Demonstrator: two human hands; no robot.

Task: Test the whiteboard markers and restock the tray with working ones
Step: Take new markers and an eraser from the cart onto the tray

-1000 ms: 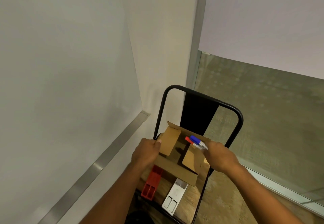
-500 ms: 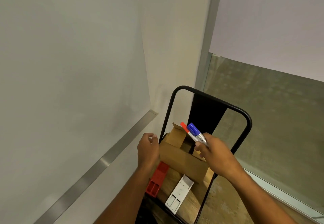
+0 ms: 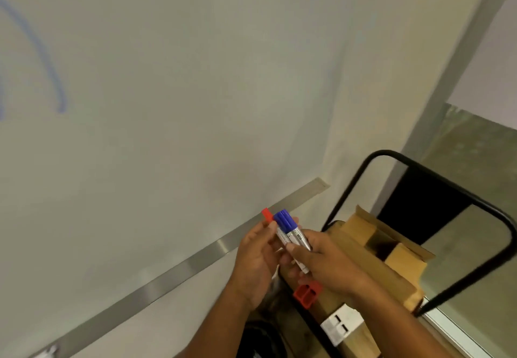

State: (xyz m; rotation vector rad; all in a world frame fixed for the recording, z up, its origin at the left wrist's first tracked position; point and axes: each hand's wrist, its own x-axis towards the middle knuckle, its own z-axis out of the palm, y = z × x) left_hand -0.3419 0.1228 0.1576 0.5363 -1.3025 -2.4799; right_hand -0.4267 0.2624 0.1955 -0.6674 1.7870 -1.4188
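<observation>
The left grip curls round the red marker (barrel hidden), right grip pinches the blue marker

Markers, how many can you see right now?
2: a blue-capped marker and a red-capped marker, side by side, gripped between the left hand and right hand. More may be hidden inside the cardboard box.

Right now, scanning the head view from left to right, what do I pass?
Blue stroke on the whiteboard → red-capped marker → blue-capped marker → cardboard box.
</observation>
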